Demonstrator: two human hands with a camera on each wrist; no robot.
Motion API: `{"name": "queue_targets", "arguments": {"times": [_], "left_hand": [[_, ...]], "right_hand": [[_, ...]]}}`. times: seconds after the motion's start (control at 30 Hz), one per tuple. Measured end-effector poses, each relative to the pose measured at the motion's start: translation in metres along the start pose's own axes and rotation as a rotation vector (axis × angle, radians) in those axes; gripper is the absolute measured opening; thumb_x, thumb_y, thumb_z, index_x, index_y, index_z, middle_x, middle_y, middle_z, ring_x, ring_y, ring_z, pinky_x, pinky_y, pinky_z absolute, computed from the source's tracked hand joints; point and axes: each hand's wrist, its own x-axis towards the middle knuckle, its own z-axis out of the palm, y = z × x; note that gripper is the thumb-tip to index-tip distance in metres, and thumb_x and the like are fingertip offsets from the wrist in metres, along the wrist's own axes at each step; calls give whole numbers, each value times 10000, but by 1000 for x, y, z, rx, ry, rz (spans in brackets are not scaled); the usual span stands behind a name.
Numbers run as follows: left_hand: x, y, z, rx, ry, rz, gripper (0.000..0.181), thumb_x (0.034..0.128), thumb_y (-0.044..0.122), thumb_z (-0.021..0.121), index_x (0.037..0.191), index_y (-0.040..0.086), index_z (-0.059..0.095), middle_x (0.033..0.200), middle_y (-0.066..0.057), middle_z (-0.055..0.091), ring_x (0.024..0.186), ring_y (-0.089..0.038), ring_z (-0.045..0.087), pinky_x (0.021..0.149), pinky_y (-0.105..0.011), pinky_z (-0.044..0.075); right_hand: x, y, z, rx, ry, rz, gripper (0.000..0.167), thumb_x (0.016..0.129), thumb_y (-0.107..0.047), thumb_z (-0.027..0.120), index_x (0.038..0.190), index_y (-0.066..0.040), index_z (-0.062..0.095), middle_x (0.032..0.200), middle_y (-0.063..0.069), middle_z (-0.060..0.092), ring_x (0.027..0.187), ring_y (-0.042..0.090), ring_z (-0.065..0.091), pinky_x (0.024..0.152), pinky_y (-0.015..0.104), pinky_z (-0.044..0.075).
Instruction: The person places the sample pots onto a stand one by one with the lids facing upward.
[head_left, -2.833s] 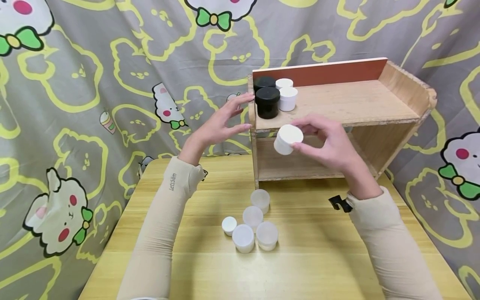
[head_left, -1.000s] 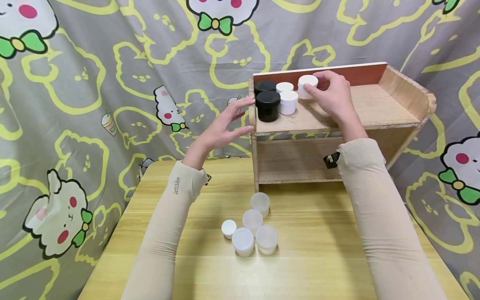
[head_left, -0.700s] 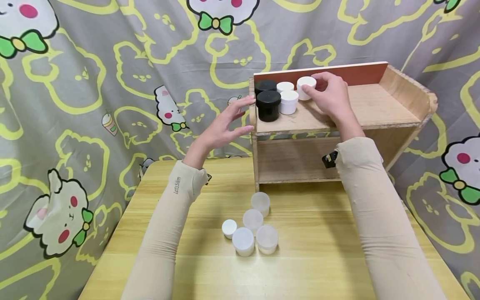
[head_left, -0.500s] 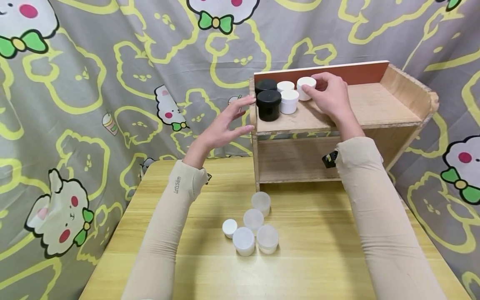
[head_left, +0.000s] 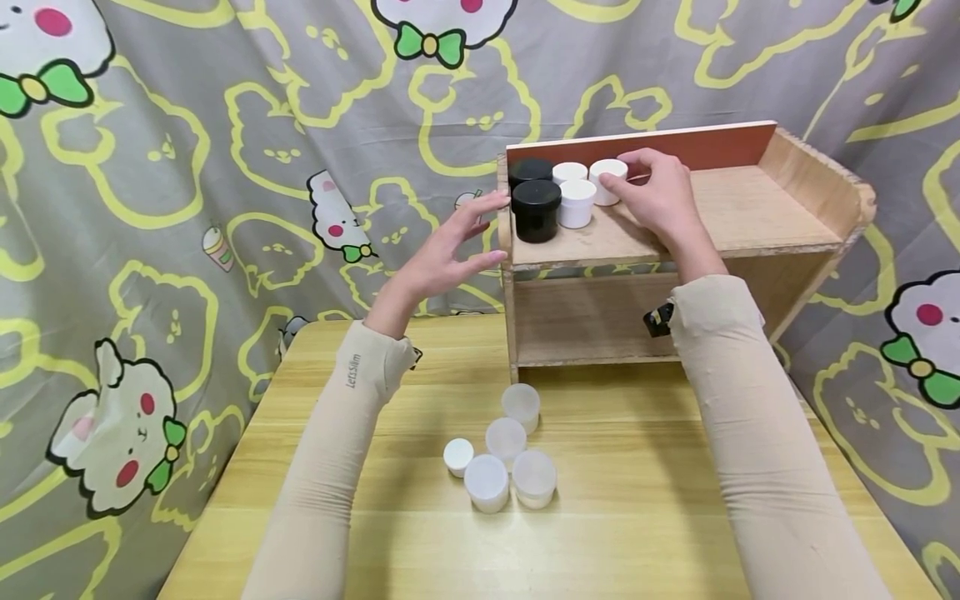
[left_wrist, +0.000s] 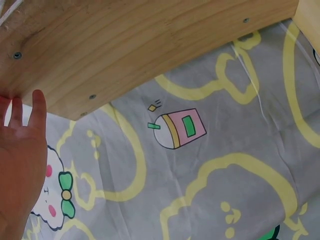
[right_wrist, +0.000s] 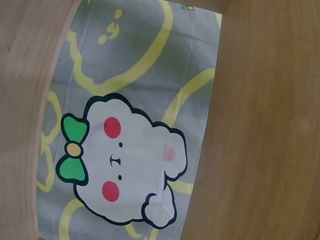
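A cartoon-print curtain (head_left: 176,92) hangs behind the wooden shelf unit (head_left: 735,208), which stands on a wood-grain table (head_left: 420,550). The hands are apart: the left hand (head_left: 446,246), fingers extended, is at the shelf unit's left panel, contact unclear; the right hand (head_left: 660,196) pinches a white lidded jar (head_left: 606,192) over the shelf unit's top board. Two black jars (head_left: 537,218) occupy that board's left end, two white jars (head_left: 576,212) beside them. Four translucent tubs (head_left: 487,490) and the smallest white jar (head_left: 458,457) stand before the shelf unit. Sliding the held jar too far left could knock its neighbours; an early release might tip it.
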Motion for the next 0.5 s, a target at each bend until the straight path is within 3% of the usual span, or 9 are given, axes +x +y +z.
{"name": "queue_targets", "arguments": {"times": [0.17, 0.4, 0.5], "left_hand": [[0, 4, 2, -11, 11, -8, 688, 979, 33, 683, 1583, 72, 355, 1698, -89, 282, 1584, -222, 241, 1273, -465, 298], [-5, 37, 0, -3, 6, -34, 650, 993, 31, 652, 1570, 25, 353, 1693, -145, 270, 1587, -195, 228, 1264, -317, 293], [-5, 39, 0, -7, 6, -29, 648, 990, 21, 650, 1567, 20, 353, 1691, -155, 270, 1588, -199, 227, 1267, -329, 294]], "right_hand": [[-1, 1, 0, -7, -7, -3, 610, 980, -479, 658, 1459, -108, 591, 1410, 160, 637, 1256, 279, 607, 1040, 325, 471], [-2, 0, -1, -22, -18, -10, 615, 991, -481, 635, 1468, -96, 579, 1433, 168, 625, 1279, 303, 601, 1069, 375, 467], [-2, 0, -2, -23, -19, -11, 620, 992, -484, 631, 1473, -96, 573, 1438, 171, 621, 1285, 308, 597, 1081, 394, 464]]}}
